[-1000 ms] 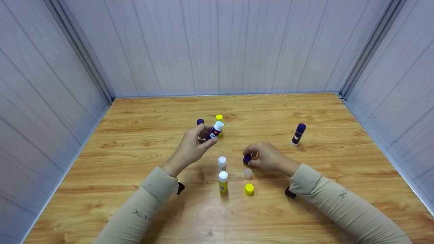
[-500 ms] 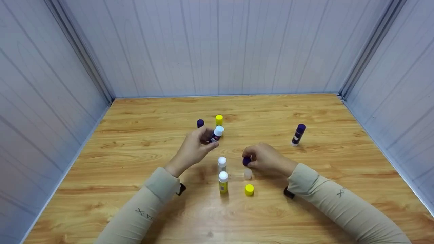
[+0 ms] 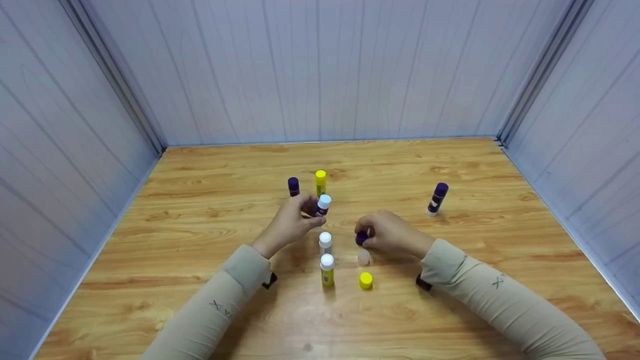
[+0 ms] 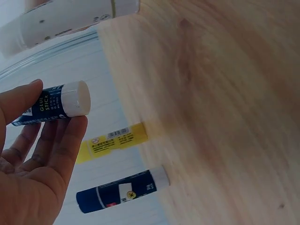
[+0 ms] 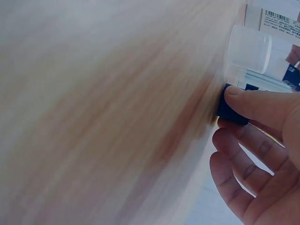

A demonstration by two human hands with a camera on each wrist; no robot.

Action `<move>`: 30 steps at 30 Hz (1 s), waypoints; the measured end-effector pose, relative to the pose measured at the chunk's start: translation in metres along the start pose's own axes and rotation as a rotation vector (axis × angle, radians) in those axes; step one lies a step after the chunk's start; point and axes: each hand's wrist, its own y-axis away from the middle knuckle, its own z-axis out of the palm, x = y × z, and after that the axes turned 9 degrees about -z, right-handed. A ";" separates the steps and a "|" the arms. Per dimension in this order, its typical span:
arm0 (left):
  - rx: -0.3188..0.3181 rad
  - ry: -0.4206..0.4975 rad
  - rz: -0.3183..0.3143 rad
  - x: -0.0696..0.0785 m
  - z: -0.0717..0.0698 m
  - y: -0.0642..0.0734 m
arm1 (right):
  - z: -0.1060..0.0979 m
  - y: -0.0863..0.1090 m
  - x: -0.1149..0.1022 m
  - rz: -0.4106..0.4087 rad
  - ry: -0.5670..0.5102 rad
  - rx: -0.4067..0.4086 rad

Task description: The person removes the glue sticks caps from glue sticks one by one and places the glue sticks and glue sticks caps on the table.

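Note:
My left hand (image 3: 286, 223) grips a dark blue glue stick (image 4: 51, 104) between thumb and fingers; its white end shows at the top in the head view. The stick is held over the middle of the table, just behind two standing sticks with white tops, a whitish one (image 3: 325, 242) and a yellow one (image 3: 327, 275). With thumb and index finger, my right hand (image 3: 392, 236) pinches a small dark blue cap (image 5: 230, 107) at the tabletop. Nearer me, in line with it, lie a translucent cap (image 3: 363, 257) and a yellow cap (image 3: 366, 281).
Behind my left hand stand a capped yellow glue stick (image 3: 320, 182) and a capped dark blue one (image 4: 123, 190). Another dark blue glue stick (image 3: 437, 199) stands at the right. Pale panel walls (image 3: 320, 70) enclose the wooden table (image 3: 215, 175) at the back and sides.
My left hand has brought the dark blue glue stick nearer to me, closer behind the white-topped sticks. My right hand has barely shifted and still pinches the dark blue cap.

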 end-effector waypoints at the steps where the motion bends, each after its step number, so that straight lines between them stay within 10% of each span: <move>1: -0.003 -0.002 -0.007 -0.002 0.002 -0.001 | 0.000 0.000 0.001 -0.012 0.008 0.004; 30: -0.121 -0.108 -0.031 -0.015 0.010 -0.007 | 0.002 0.000 0.004 0.017 -0.028 0.006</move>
